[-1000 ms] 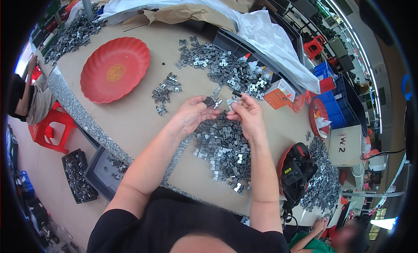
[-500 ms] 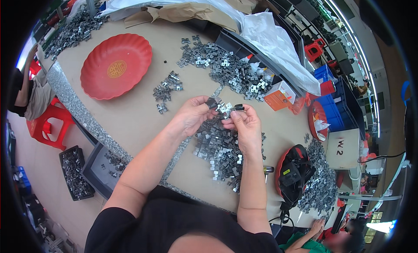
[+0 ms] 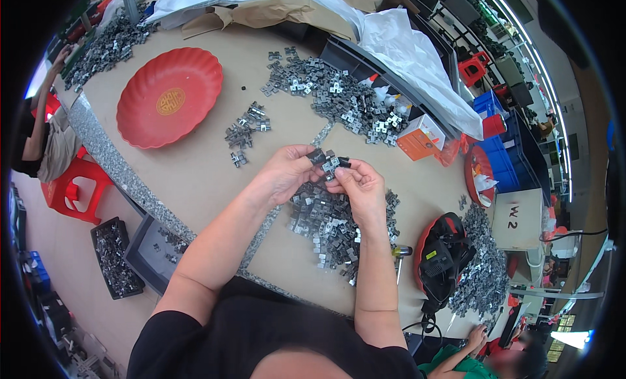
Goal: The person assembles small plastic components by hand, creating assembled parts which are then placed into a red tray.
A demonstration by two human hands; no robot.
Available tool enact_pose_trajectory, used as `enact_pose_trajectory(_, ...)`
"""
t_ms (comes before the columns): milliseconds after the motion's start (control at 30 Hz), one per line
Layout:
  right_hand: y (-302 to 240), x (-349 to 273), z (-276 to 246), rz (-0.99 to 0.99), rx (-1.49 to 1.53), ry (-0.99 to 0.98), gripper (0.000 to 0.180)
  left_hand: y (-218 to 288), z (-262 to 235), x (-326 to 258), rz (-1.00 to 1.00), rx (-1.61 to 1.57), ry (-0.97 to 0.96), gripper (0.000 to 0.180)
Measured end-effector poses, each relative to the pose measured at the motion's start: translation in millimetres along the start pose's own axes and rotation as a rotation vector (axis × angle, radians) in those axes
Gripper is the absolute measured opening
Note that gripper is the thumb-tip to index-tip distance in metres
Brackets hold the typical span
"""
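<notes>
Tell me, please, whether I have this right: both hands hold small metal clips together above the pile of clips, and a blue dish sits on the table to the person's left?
Not quite: the head view shows the dish is red, not blue. The rest holds: the left hand and right hand hold small metal clips above the pile of clips.

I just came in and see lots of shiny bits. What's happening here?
A person sits at a table and holds small metal clips between both hands, the left hand and the right hand, just above a pile of clips. More clips lie farther back, beside an empty red plate.
</notes>
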State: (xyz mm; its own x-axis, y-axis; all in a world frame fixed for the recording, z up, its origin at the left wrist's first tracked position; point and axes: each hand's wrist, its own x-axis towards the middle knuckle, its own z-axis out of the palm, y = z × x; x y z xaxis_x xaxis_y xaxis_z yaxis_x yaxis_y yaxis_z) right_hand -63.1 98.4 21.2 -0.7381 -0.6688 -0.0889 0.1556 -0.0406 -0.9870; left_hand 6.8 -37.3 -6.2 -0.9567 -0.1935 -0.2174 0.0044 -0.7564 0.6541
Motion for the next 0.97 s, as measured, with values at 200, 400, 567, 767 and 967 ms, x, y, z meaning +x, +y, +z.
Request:
enact_pose_trajectory(200,0,0,0,0.095,0.063,0.04,0.011,0,2,-1,0.074,0.204,0.0,0.004)
enact_pose_trajectory(400,-3,-1,4,0.105,0.088,0.06,0.011,1,6,-4,0.121,0.138,-0.005,0.002)
enact_pose_trajectory(567,-1,-3,6,0.029,0.032,0.056,0.016,4,7,-7,0.061,0.041,0.006,0.005)
enact_pose_trajectory(767,1,-2,0,0.05,0.094,0.05,0.019,2,5,-5,0.08,0.134,0.014,0.007)
enact_pose_trajectory(967,3,-1,-6,0.123,0.087,0.046,0.026,1,7,-7,0.214,0.291,-0.025,0.011)
